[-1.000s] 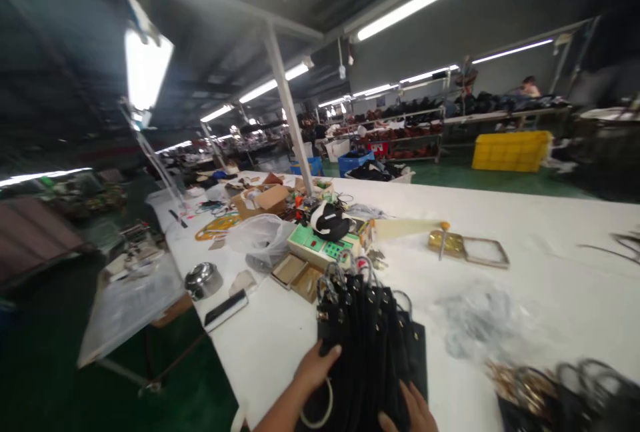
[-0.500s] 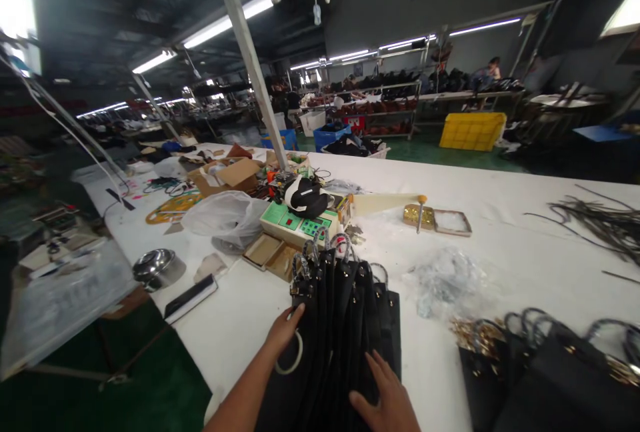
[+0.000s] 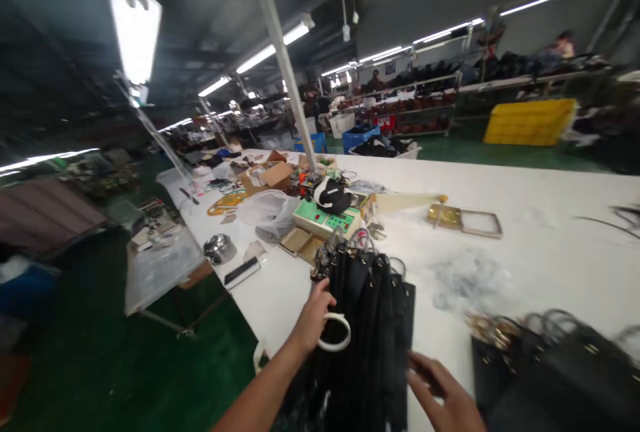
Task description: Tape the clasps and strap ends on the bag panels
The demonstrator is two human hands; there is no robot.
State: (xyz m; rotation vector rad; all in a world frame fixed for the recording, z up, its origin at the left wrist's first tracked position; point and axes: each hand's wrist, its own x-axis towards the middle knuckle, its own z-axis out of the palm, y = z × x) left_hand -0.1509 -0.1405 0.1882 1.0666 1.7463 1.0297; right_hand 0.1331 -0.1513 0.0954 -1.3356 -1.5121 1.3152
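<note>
A row of black handbags [image 3: 370, 325] with wrapped handles and gold-coloured fittings stands packed together on the white table, in front of me. My left hand [image 3: 314, 315] is at the upper left edge of the row, its fingers bent against the nearest handbag; part of the grip is hidden. Beside that hand, a cream ring [image 3: 345, 335] hangs over the black material; its kind is unclear. My right hand [image 3: 445, 392] is low at the row's right side, fingers apart and bent, fingertips at the outermost handbag. Nothing is gripped in it.
More black handbags [image 3: 550, 365] lie at the right. Plastic wrap [image 3: 473, 282], a small tray [image 3: 480, 222] and a green-topped machine [image 3: 325, 219] are farther back. A metal bowl [image 3: 219, 249] and a phone-like black slab [image 3: 242, 272] sit near the table's left edge.
My view has turned left. My right hand has moved from the front of the handbags to their right side. My left hand stays at the left edge.
</note>
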